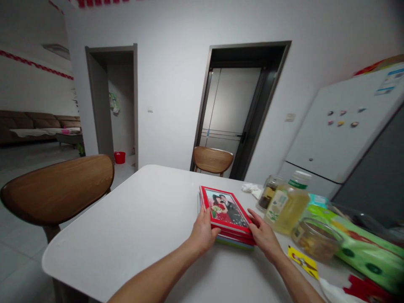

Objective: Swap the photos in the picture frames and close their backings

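Note:
A stack of books (225,209) lies on the white table (126,227). Its top one has a red border and a picture of two people, one in a red dress and one in a dark suit. Red and green-blue edges show beneath it. My left hand (204,230) grips the stack's left side, thumb at the near edge. Against the right side rests my right hand (263,233), its fingers along the edge of the red cover. The stack is held between both hands.
Right of the stack stand a dark-filled jar (268,194), a bottle of yellow liquid (289,204) and a clear round container (315,240). Nearby lie a yellow card (303,261), green packaging (362,248) and crumpled tissue (251,189). Wooden chairs (63,187) stand left and behind.

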The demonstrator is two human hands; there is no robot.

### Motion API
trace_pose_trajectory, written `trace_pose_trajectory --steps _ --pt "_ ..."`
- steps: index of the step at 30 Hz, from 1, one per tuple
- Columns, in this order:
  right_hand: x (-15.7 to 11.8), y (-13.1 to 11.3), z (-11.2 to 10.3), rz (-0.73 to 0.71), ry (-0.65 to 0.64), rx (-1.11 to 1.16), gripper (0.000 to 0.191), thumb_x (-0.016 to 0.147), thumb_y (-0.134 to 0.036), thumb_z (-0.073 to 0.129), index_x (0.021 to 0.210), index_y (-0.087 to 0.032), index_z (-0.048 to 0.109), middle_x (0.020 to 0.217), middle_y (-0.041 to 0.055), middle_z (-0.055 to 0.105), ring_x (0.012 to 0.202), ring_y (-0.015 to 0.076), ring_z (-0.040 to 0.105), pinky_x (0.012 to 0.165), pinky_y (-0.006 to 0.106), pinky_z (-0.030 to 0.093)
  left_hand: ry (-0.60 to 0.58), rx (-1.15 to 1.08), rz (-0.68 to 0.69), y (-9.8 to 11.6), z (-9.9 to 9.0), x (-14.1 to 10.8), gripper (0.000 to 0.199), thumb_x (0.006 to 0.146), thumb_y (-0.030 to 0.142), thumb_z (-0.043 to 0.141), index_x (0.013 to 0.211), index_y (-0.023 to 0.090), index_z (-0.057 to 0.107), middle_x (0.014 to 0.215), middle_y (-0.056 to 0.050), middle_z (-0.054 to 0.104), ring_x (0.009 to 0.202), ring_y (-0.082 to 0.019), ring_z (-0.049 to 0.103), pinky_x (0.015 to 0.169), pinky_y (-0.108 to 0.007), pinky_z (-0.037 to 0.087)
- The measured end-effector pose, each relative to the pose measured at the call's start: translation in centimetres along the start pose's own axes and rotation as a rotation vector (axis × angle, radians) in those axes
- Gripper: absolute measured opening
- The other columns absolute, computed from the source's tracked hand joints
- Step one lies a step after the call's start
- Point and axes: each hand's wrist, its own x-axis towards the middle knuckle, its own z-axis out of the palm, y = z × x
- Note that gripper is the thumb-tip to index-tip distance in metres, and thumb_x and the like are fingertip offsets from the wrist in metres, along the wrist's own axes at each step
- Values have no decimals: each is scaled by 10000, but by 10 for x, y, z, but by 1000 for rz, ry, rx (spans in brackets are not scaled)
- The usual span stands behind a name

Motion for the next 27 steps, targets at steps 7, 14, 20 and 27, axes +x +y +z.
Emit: trace_pose_trajectory --steps 7,14,20,27 --pt "-11 17 4 224 -30 149 465 622 -321 451 1059 -203 560 892 17 661 814 198 600 707 302 467 -22 -76 -78 -20 -4 -7 631 588 138 619 1169 175 375 1159 -75 505 1045 -218 470 895 -312 352" --pt "-20 -10 62 182 -110 240 454 626 -339 437 1041 -194 552 969 5 638 882 193 576 778 293 438 61 -90 -169 -50 -41 -7 579 600 41 544 1139 183 387 1054 -37 577 946 -181 530 792 -241 396" --pt "-16 -36 140 101 -270 277 442 655 -349 415 1051 -186 525 959 15 641 819 178 594 722 268 449 176 -29 -247 -84 -109 -10 590 606 13 514 1154 193 388 1028 -29 596 927 -177 541 761 -221 399" --pt "-16 -58 180 13 -314 184 425 675 -353 382 1041 -200 536 903 7 652 784 168 591 679 259 442 273 -16 -322 -99 -140 -19 634 588 35 535 1182 191 378 1034 -37 596 931 -189 543 752 -224 400"
